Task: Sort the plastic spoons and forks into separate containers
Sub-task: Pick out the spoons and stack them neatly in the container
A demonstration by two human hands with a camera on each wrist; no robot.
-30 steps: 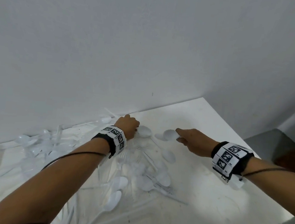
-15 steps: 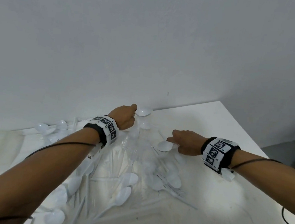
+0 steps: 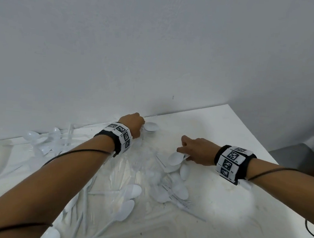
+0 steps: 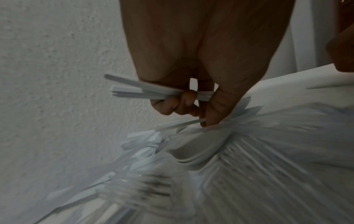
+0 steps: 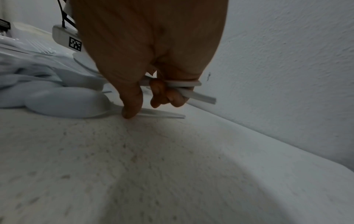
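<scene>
The left hand (image 3: 133, 124) reaches to the far edge of the white table (image 3: 222, 191), next to the wall (image 3: 158, 52). Its curled fingers (image 4: 184, 100) grip a bundle of white handles (image 4: 130, 91) that stick out toward the wall in the left wrist view; whether these belong to spoons or forks cannot be told. The thumb (image 4: 216, 109) points down and touches a thin handle on the heap below. In the head view a spoon bowl (image 3: 151, 127) shows just beyond this hand, close to the wall. The right hand (image 3: 197, 150) is well apart from the left, nearer the table's right side. Its curled fingers (image 5: 164, 95) hold two white handles (image 5: 193, 91), and in the head view a spoon (image 3: 175, 158) juts from under this hand toward the heap. Its thumb (image 5: 132, 103) presses down on the handle of another spoon (image 5: 65, 104) lying flat on the table. Between and below the arms lies a loose heap of spoons and forks (image 3: 127, 192) on clear plastic wrap (image 3: 125, 173), and more spoons lie at the far left by the wall. Each wrist wears a black band with marker squares (image 3: 232, 163).
</scene>
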